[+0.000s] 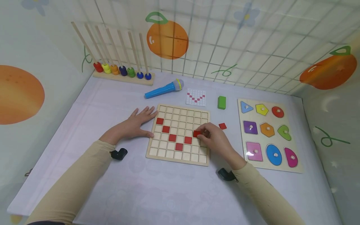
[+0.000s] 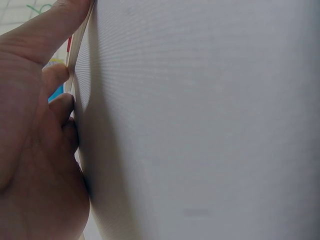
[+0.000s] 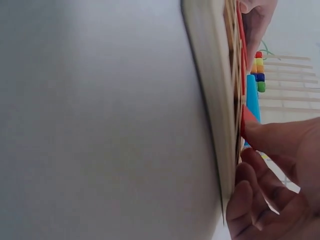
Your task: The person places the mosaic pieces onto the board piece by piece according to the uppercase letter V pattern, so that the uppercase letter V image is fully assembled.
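Observation:
A wooden grid board [image 1: 180,118] lies on the white table. Several red square tiles sit in its cells, stepping down from the upper left to a low tile [image 1: 179,146], then up to another tile [image 1: 188,140]. My right hand [image 1: 217,142] pinches a red tile [image 1: 196,134] between thumb and fingers at the board's right part; in the right wrist view this tile [image 3: 249,116] is tilted at the grid surface. With fingers spread, my left hand [image 1: 133,124] rests at the board's left edge, fingertips and thumb touching it. A loose red tile [image 1: 222,126] lies right of the board.
Behind the board are a pattern card [image 1: 199,93] with a pink V, a blue toy microphone [image 1: 161,90] and a green block [image 1: 222,102]. A shape puzzle board [image 1: 270,116] lies at the right. A peg stand [image 1: 112,76] with coloured beads stands back left, before a wall grid.

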Demonstrator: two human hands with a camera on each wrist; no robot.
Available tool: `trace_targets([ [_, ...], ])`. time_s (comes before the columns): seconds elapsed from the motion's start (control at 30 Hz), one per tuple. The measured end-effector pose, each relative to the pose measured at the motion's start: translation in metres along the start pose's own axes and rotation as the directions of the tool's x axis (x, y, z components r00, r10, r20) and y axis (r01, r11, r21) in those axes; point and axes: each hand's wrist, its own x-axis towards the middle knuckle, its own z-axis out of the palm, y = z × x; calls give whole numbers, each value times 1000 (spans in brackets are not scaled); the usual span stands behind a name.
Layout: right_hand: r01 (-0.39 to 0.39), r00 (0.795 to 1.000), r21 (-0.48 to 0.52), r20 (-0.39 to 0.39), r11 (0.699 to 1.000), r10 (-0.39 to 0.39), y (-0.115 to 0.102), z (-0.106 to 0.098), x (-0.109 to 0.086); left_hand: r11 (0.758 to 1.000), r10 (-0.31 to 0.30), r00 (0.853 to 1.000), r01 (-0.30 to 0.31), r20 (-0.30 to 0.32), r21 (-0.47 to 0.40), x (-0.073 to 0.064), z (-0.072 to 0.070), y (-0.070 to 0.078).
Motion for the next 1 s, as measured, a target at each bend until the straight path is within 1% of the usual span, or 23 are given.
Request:
trace_targets([
  [0.23, -12, 1000, -36, 13, 999, 12, -2, 2, 2, 1000, 1, 1000, -1, -2, 5, 0, 0, -1],
  [0.53, 24, 999, -58, 22, 998, -23, -1, 2, 2, 1000, 5, 1000, -5, -5, 14, 1, 1, -4],
  [0.77, 6, 999, -73, 35, 997, -4, -2, 2, 3, 1000, 4, 1000, -4, -2, 11, 1, 2, -4],
  [1.0, 8, 999, -72, 36, 997, -5, -3, 1, 2, 1000, 9, 1000, -9, -6, 13, 1, 1, -3],
])
